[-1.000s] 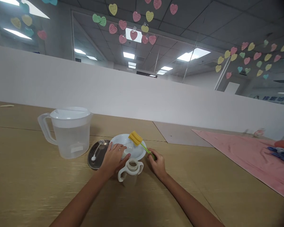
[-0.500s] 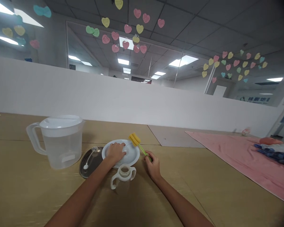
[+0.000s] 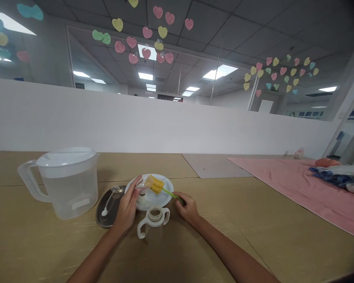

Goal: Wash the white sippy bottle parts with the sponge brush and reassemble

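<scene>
My right hand [image 3: 188, 208] grips the green handle of a yellow sponge bottle brush [image 3: 157, 185]. The brush head points left and its tip is at the mouth of a small clear plastic cap [image 3: 141, 184]. That cap is held in my left hand [image 3: 128, 206], fingers up along its side, above a white bowl [image 3: 166, 199]. Something small and clear lies in the bowl, partly hidden. Just in front of the bowl stands an uncapped clear bottle [image 3: 154, 226] with two white handles. Left of my left hand, a straw [image 3: 108, 202] with a weighted end rests on a dark metal tray [image 3: 106, 220].
A large lidded clear pitcher [image 3: 72, 192] with liquid stands on the left. To the right a pink cloth [image 3: 286, 181] covers the table, with blue and white fabric [image 3: 336, 177] on it. A low white wall [image 3: 171, 129] runs behind.
My left hand has lifted out of the bowl with the clear cap and turned upright. The brush head has swung left and down to the cap.
</scene>
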The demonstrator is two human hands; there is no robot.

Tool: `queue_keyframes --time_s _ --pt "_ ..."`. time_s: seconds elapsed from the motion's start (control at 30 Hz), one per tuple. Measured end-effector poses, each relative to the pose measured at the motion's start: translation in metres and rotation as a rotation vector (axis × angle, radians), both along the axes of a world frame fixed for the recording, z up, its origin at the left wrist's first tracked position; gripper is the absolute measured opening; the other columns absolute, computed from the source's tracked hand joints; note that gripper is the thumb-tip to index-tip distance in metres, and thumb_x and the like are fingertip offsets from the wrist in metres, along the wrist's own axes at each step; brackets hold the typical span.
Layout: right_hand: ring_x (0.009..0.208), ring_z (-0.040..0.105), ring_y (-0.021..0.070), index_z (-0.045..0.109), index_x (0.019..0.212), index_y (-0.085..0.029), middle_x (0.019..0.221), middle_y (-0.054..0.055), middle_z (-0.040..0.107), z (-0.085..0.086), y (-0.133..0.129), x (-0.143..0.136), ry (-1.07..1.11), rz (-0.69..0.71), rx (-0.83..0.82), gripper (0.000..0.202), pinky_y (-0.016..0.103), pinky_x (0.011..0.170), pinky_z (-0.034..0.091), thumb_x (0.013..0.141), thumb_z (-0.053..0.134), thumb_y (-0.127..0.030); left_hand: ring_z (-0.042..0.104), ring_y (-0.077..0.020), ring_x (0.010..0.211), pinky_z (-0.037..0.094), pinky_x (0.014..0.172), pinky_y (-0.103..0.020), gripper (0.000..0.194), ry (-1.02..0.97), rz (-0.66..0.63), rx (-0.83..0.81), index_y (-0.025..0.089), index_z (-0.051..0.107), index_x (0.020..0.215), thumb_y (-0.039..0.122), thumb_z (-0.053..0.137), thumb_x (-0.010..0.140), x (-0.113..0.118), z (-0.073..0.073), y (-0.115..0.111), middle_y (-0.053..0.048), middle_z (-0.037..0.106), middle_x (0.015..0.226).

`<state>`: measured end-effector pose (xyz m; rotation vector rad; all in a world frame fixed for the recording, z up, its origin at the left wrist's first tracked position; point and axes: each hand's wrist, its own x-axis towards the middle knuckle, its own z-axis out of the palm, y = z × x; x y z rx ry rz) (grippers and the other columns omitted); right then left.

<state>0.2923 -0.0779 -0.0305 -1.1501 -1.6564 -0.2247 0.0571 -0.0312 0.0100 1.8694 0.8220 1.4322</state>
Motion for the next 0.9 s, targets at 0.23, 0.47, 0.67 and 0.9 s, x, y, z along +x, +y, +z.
queue_keyframes --time_s 0.23,0.47,0.67,0.9 --pt "0.051 0.058 0.013 0.065 0.099 -0.017 0.065 0.003 0.066 0.007 -0.006 0.007 -0.261 0.055 0.208 0.031 0.024 0.051 0.047 0.076 0.044 -0.012 0.046 -0.0203 0.117 0.033 0.102 -0.035 0.043 0.08 0.05 0.134 0.014 0.049 0.123 0.034 0.028 0.091 -0.007 0.009 -0.008 -0.01 0.052 0.127" --pt "0.052 0.055 0.0136 0.058 0.117 -0.016 0.063 0.004 0.062 0.011 -0.01 0.002 -0.51 0.092 0.304 0.04 0.024 0.048 0.044 0.079 0.044 -0.01 0.057 -0.0197 0.097 0.045 0.086 -0.034 0.04 0.14 0.073 0.204 0.017 0.058 0.109 0.025 0.025 0.088 -0.009 0.006 -0.008 -0.008 0.061 0.107" --pt "0.071 0.064 0.0164 0.05 0.127 -0.017 0.079 0.008 0.067 0.009 -0.009 0.0 -0.511 0.069 0.263 0.045 0.028 0.063 0.053 0.084 0.039 -0.01 0.056 -0.0219 0.096 0.044 0.087 -0.035 0.04 0.129 0.086 0.203 0.018 0.054 0.115 0.041 0.037 0.088 -0.01 0.008 -0.015 -0.008 0.06 0.11" --pt "0.081 0.065 0.0171 0.047 0.128 -0.018 0.096 0.01 0.067 0.003 -0.003 0.002 -0.281 -0.035 0.209 0.042 0.028 0.07 0.054 0.088 0.036 -0.012 0.047 -0.0237 0.113 0.037 0.099 -0.038 0.037 0.006 0.456 0.318 0.02 0.047 0.119 0.038 0.046 0.087 -0.013 0.008 -0.007 -0.01 0.05 0.119"
